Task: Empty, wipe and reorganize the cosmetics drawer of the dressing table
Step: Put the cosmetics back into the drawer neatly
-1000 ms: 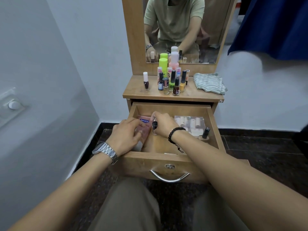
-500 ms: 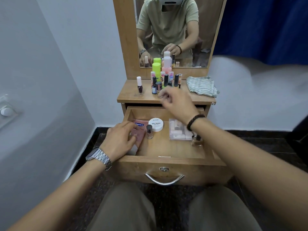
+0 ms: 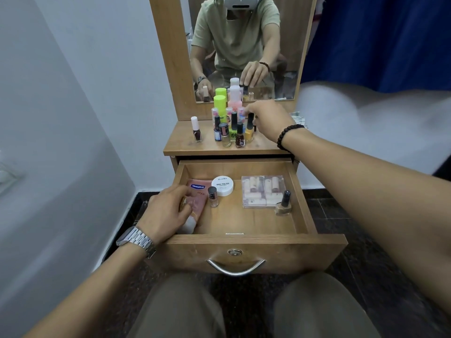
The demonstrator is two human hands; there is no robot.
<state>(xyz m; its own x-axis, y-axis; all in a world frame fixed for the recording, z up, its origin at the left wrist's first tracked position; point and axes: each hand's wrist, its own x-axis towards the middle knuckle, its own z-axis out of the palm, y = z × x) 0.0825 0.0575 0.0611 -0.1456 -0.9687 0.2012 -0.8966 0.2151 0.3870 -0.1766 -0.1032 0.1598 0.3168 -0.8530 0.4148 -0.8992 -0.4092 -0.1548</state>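
Observation:
The wooden drawer stands pulled out. Inside lie a pink Vaseline tube, a small dark-capped bottle, a white nail-polish-remover jar, a clear box of small bottles and a beige polish with a black cap. My left hand grips the tube at the drawer's left side. My right hand is up on the tabletop, pinching a dark-capped nail polish bottle at the right edge of a cluster of bottles; the mirror shows the pinch.
A lone white-capped dark polish stands left of the cluster. A striped cloth peeks out behind my right wrist. The mirror rises behind the bottles. A grey wall is close on the left, a blue curtain at right; my knees are under the drawer.
My right hand has risen from the drawer to the tabletop, carrying a small bottle to the cluster's right side. My left hand has stayed on the tube. The white jar has come into view.

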